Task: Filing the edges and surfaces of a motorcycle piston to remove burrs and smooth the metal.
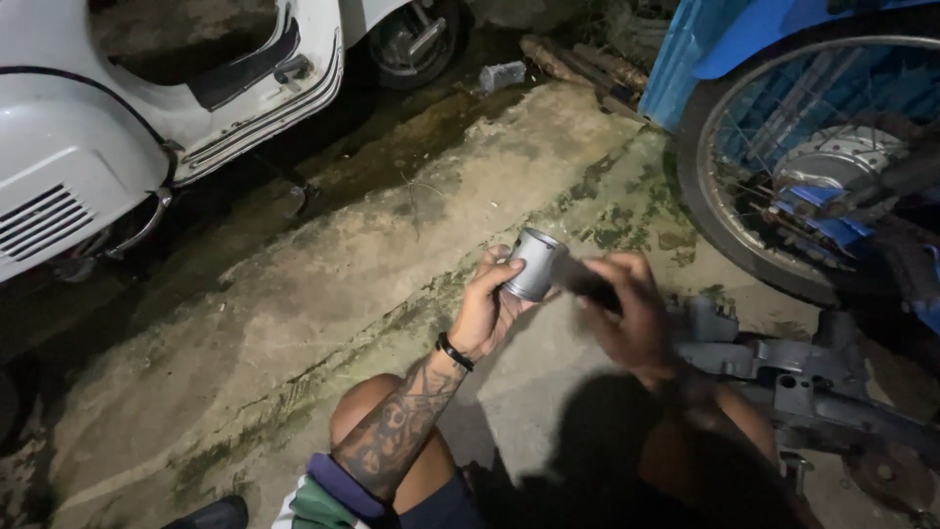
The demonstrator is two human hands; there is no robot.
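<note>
The left hand (487, 309) is clamped around a short metal cylinder (534, 263), held above the concrete floor (294, 323); the right hand (632, 313), just beside it, grips a blurred dark tool (583, 279) touching the cylinder's end

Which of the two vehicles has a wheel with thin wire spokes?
The blue motorcycle at the right: its wheel shows thin wire spokes. The white scooter at the left shows only a small dark wheel without visible spokes.

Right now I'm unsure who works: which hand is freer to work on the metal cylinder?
Likely the right hand: the left hand already has its grip around the metal cylinder, while the right sits beside its end.
</note>
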